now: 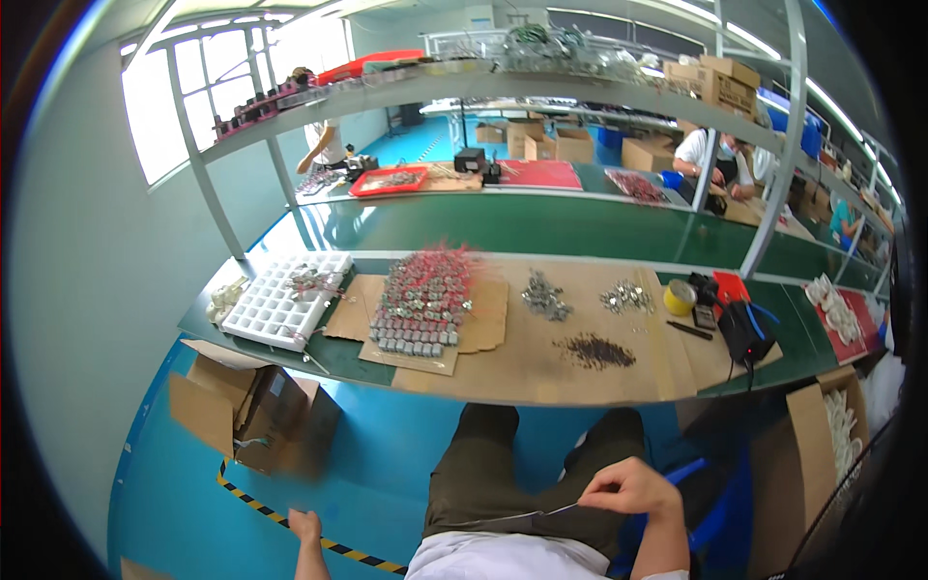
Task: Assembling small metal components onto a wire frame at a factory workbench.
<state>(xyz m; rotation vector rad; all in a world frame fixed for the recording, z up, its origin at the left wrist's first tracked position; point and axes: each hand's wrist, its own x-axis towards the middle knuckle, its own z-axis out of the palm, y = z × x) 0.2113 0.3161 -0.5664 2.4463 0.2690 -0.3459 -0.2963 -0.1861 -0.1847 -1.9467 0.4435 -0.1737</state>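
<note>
My right hand (633, 486) is over my right thigh, thumb and fingers pinched together on a thin pale strand (546, 512). From those fingertips the strand runs leftward across my lap, just above my white shirt. Out to the left, low over the blue floor, my left hand (304, 524) is closed. What its fingers hold, if anything, cannot be made out. Both hands are below the workbench and away from the parts on it. Nearest to the left hand is an open cardboard box (275, 411) on the floor.
On the bench stand a block of small metal motors with red wires (420, 304), a white compartment tray (285, 300), metal part piles (546, 295) (626, 297), dark small parts (594, 351), a solder spool (680, 297) and a black soldering station (744, 331). Co-workers sit beyond.
</note>
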